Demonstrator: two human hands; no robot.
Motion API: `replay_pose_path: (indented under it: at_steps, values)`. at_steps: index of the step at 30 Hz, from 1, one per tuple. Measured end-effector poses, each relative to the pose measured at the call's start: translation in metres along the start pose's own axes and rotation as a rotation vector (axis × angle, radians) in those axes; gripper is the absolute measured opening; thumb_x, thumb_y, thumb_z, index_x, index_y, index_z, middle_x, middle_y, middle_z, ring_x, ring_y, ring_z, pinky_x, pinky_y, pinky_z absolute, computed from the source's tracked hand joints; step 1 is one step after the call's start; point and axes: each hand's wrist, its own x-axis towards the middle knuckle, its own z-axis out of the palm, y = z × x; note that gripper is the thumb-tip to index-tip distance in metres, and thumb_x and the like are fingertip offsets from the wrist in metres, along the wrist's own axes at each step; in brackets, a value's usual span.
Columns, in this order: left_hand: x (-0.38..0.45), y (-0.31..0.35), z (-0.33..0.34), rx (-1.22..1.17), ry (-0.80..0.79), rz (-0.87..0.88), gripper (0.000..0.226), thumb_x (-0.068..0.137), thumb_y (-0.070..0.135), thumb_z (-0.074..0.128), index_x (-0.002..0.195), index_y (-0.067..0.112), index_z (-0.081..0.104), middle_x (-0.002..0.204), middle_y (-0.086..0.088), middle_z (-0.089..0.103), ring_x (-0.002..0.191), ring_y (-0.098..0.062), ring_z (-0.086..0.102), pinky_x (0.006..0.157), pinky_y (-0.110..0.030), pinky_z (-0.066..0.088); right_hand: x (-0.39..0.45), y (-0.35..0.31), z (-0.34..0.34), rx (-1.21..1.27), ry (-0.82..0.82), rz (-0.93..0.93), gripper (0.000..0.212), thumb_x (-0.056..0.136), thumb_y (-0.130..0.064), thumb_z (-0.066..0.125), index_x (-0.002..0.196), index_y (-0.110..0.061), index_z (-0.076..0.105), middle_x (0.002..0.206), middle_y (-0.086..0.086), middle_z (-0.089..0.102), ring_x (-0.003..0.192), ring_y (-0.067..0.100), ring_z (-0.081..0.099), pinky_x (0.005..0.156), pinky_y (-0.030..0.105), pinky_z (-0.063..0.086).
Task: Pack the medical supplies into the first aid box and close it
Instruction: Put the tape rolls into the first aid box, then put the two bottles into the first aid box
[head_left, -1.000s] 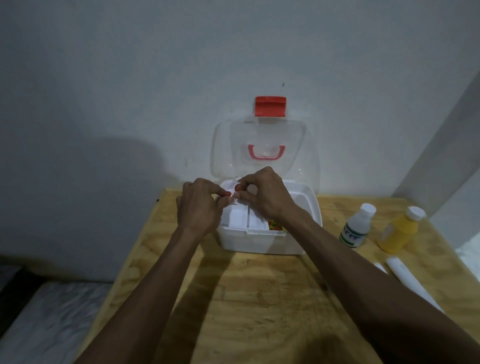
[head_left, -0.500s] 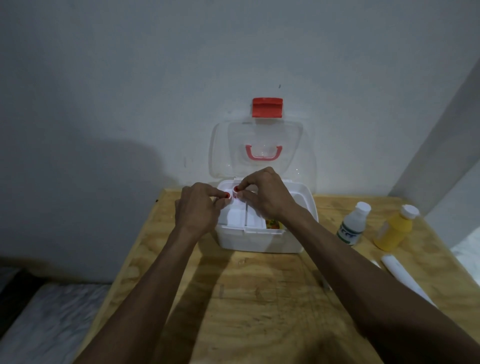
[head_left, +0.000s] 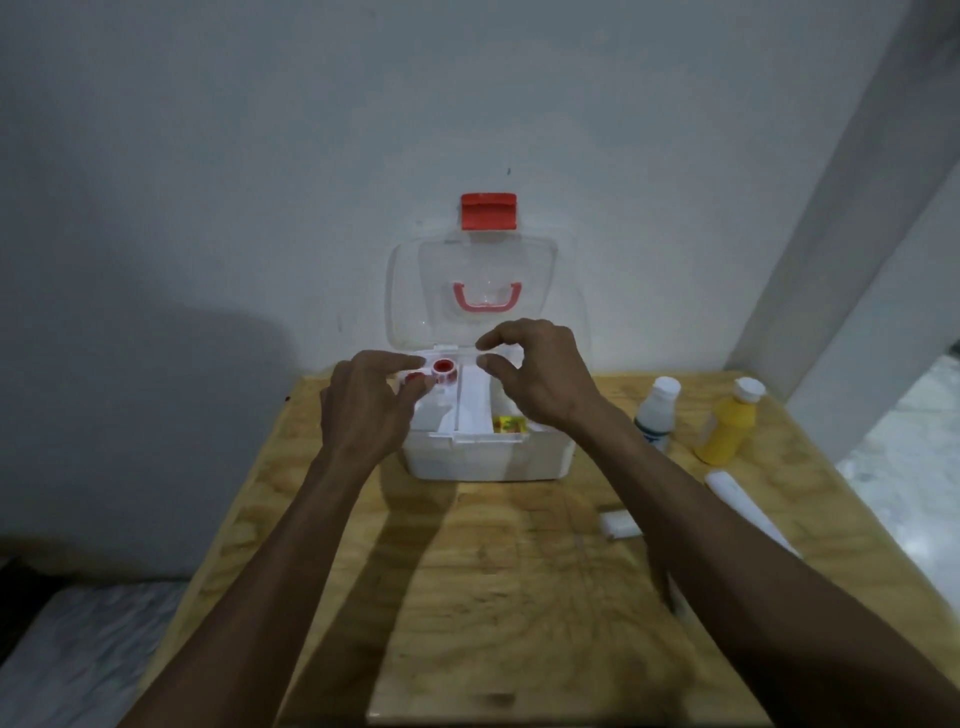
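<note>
The first aid box (head_left: 488, 457) stands at the far edge of the wooden surface (head_left: 498, 597), close to the wall, with its lid open; everything else is placed from it. The base is white and rectangular, with a white divider tray inside. The clear lid (head_left: 483, 296) stands upright at the back and carries a red handle (head_left: 487, 300) on its panel and a red latch (head_left: 489, 211) at its top edge. Over the box's left end, the left hand (head_left: 363, 410) has its fingers curled, and its fingertips pinch a small roll with a red core (head_left: 415, 378) at the rim. Just right of that, in the rear left corner of the tray, lies a second red-cored roll (head_left: 444, 370), which neither hand touches. Near the front of the box, right of the divider, a small yellow packet (head_left: 510, 424) shows. Above the box's middle and right part hovers the right hand (head_left: 540, 379), thumb and forefinger parted and loosely bent, holding nothing. To the right of the box on the surface stand a white bottle (head_left: 657, 413) with a white cap and, further right, a yellow bottle (head_left: 730, 423) with a white cap. Nearer the viewer on that side lie a small white packet (head_left: 619, 524) and a long white tube (head_left: 748, 506), both too blurred to read.
</note>
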Motion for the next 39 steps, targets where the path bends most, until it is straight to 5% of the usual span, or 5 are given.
replay_pose_path:
  at_steps: [9,14,18,26,39]
  values:
    - [-0.048,0.064,0.014,-0.237,0.069,0.147,0.029,0.084,0.027,0.075,0.111,0.019,0.074,0.112,0.0,0.072,0.098,-0.016,0.065,0.09,-0.034,0.051,-0.072,0.037,-0.073,0.078,0.29,0.08,0.014,0.085,-0.025,0.071,0.097,-0.022,0.076,0.096,-0.01,0.074,0.092,0.005,0.064,0.087,0.031,0.051]
    - [-0.073,0.107,0.053,-0.37,0.033,0.248,0.032,0.087,0.026,0.073,0.119,0.02,0.07,0.119,0.001,0.07,0.109,-0.014,0.063,0.094,-0.041,0.052,-0.105,0.072,-0.113,0.081,0.503,0.201,0.011,0.086,-0.022,0.071,0.096,-0.021,0.075,0.088,-0.012,0.073,0.077,-0.002,0.064,0.07,0.011,0.048]
    - [-0.083,0.135,0.092,-0.393,-0.036,0.279,0.04,0.088,0.026,0.071,0.127,0.021,0.064,0.119,-0.003,0.068,0.106,-0.015,0.062,0.09,-0.036,0.053,-0.118,0.11,-0.126,0.046,0.633,0.298,0.023,0.086,-0.025,0.071,0.108,-0.021,0.07,0.1,-0.006,0.069,0.086,0.007,0.062,0.08,0.03,0.053]
    - [-0.08,0.151,0.154,-0.341,-0.104,0.23,0.043,0.094,0.027,0.062,0.136,0.022,0.055,0.133,-0.003,0.06,0.119,-0.021,0.058,0.1,-0.039,0.048,-0.117,0.151,-0.114,0.056,0.523,0.361,0.043,0.089,-0.036,0.068,0.129,-0.023,0.06,0.125,0.003,0.065,0.111,0.021,0.06,0.096,0.039,0.047]
    - [-0.076,0.149,0.181,-0.322,0.018,0.211,0.027,0.092,0.027,0.066,0.117,0.02,0.072,0.115,-0.001,0.073,0.105,-0.019,0.067,0.087,-0.035,0.054,-0.11,0.178,-0.091,0.12,0.596,0.308,0.027,0.087,-0.028,0.072,0.113,-0.02,0.072,0.102,0.0,0.073,0.095,0.015,0.066,0.08,0.039,0.054]
